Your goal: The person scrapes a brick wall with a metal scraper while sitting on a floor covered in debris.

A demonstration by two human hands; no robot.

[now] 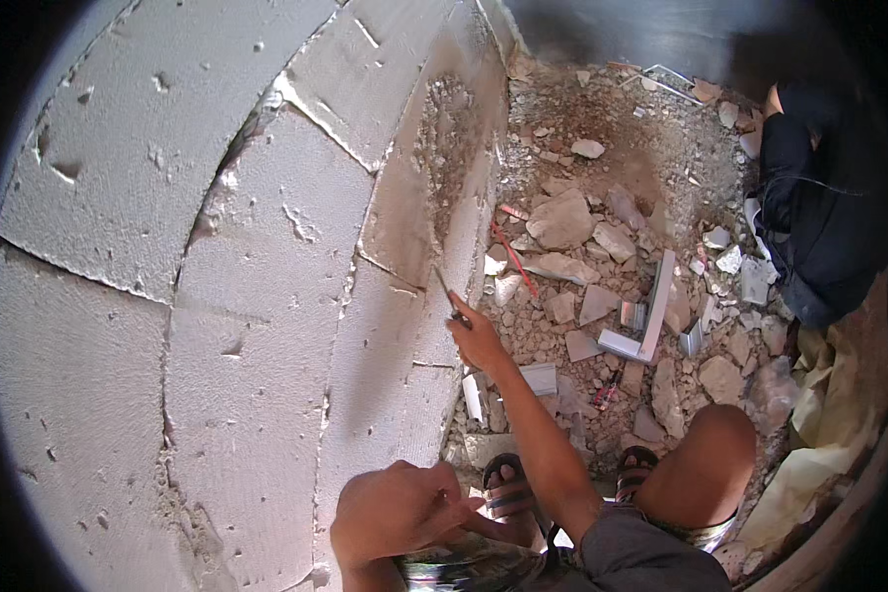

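Note:
My right hand (476, 337) is closed around the dark handle of a thin, narrow-bladed hand tool (442, 284). The blade points up and left, its tip at the lower part of the block wall (266, 345), close to a rough, grey-brown broken patch (444, 128). Near my left knee (380, 508), my left hand (452, 515) rests low, with fingers stretched out and nothing seen in them. The wall is made of large pale blocks with dark joints, chips and small holes.
Rubble covers the floor, with a large stone (560, 219), a red strip (515, 259) and a white L-shaped profile (651, 314). Another person's dark-clothed leg (809, 217) is at the right. Crumpled yellowish sheeting (824, 414) lies below it. My sandalled foot (508, 483) stands among the debris.

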